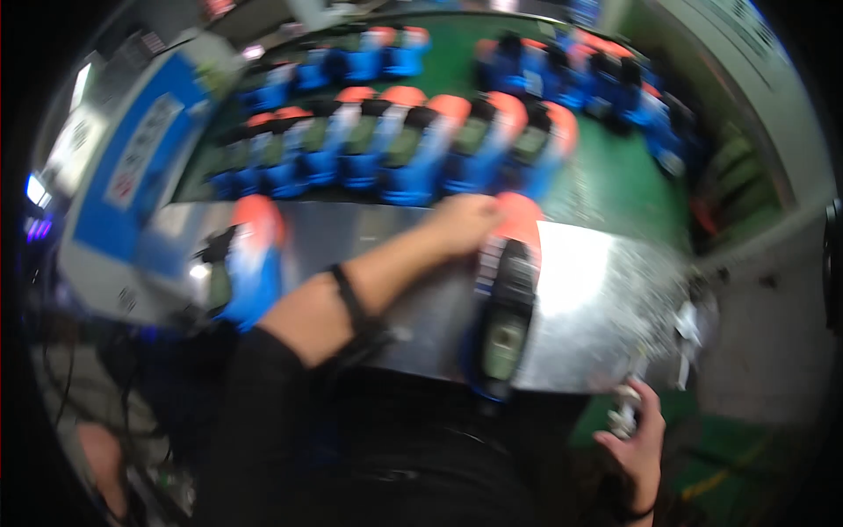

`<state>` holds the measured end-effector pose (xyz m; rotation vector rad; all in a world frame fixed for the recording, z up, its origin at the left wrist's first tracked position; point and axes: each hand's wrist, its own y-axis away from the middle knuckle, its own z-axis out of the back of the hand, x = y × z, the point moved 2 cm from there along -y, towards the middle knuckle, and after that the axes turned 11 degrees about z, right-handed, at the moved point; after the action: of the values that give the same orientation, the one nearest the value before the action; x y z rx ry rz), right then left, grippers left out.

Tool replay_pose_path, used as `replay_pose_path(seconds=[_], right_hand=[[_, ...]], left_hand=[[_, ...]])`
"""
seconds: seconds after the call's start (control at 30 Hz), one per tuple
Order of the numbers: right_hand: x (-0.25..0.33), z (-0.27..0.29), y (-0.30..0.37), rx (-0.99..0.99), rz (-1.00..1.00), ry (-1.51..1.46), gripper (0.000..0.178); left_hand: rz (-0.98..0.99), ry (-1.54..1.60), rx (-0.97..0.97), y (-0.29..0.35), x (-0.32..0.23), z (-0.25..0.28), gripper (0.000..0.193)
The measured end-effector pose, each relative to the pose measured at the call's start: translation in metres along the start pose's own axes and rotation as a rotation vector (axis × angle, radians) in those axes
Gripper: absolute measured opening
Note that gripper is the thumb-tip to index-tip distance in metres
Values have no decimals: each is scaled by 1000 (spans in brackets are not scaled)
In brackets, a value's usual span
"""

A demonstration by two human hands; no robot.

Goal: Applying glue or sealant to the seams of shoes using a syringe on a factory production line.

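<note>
My left hand (pixel 465 224) reaches across the metal tabletop, its fingers closed at the orange end of a long piece (pixel 507 338). That piece is rounded at the orange end, with blue edges, a black middle and an olive-green panel; its exact kind is blurred. It lies lengthwise toward me, its near end at the table's front edge. Low on the right, beyond that edge, my right hand (pixel 641 435) has its thumb and fingers curled around a small whitish, metallic-looking object (pixel 624 413), too blurred to name.
Another orange, white and blue piece (pixel 255 263) stands at the left of the metal tabletop (pixel 606 342). Several similar pieces (pixel 408 145) line the green surface (pixel 606 198) behind. A blue-and-white board (pixel 132 167) borders the left. Small white scraps (pixel 689 329) lie near the right edge.
</note>
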<state>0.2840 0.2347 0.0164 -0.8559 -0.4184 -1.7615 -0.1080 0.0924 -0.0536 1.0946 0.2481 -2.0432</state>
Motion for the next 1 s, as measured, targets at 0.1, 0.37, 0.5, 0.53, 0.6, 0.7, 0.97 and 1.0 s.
replay_pose_path(seconds=[0.1,0.37,0.5,0.53,0.6,0.7,0.97,1.0], right_hand=[[-5,0,18,-13,-148,-97,95],[20,-2,-17,-118,-97,-603,105],[57,-14,-77,-92,218,-898,89],[67,-18,-89,-61,290,-1049,81],[91,-26,-113,-1,382,-1097,73],[121,-40,-143,132,547,-1252,60],[138,-56,-168,252,578,-1221,63],[137,-56,-168,275,553,-1211,64]], left_hand=[[53,75,39,9,-23,-4,64],[-33,1255,280,80,-43,42,61],[-23,1275,363,77,-24,45,67],[-55,1266,362,76,-23,44,67],[-60,1256,371,88,-24,52,66],[-47,1179,359,96,-20,54,77],[-324,1136,416,104,-16,55,70],[-326,1146,431,105,-17,56,71]])
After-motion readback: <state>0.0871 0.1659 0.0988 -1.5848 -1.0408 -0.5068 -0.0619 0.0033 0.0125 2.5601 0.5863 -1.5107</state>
